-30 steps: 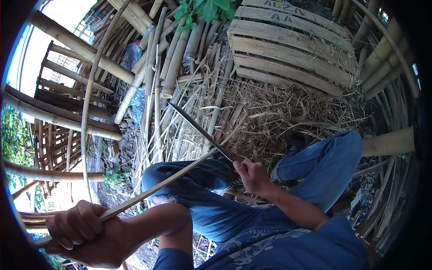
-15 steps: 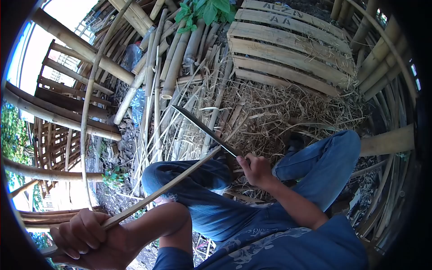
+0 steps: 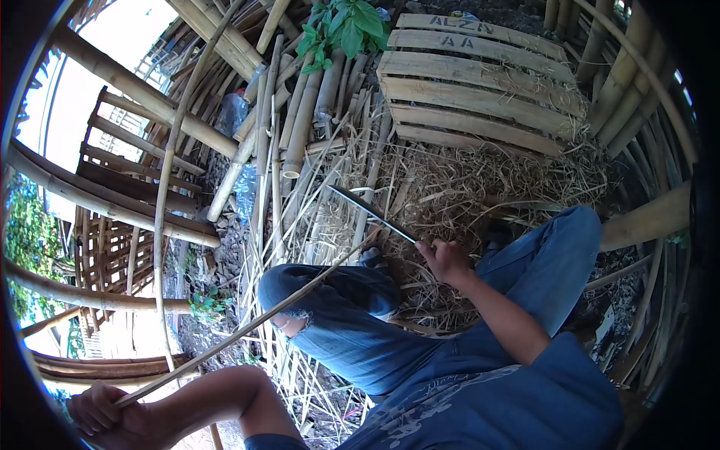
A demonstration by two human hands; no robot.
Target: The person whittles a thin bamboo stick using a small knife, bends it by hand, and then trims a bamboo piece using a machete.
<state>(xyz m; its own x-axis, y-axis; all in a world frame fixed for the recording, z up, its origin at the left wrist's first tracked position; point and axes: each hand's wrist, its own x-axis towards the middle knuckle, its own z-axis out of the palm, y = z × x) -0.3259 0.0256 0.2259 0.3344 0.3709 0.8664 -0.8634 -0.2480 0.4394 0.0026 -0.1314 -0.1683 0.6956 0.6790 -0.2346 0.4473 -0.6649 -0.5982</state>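
Note:
Fingers wrapped round a long thin bamboo strip (image 3: 277, 307), my left hand (image 3: 109, 416) is low at the left edge of the view. The strip slants up across my bent left knee to its far end near the knife. In my right hand (image 3: 446, 261), between my knees, is the handle of a long-bladed knife (image 3: 367, 208). Its blade points up and left, away from me. The strip's far end lies by the middle of the blade; whether the two touch, I cannot tell. My fist hides the handle.
Dry shavings (image 3: 480, 184) cover the ground ahead, in front of a slatted wooden crate (image 3: 480, 90). Cut bamboo poles (image 3: 304, 124) and loose strips lie ahead to the left, beside a leafy plant (image 3: 349, 30). Bamboo rails (image 3: 112, 206) stand at the left.
My left hand has drawn back down and left with the bamboo strip. In the view, my right hand and the knife sit slightly further right; the camera has also shifted.

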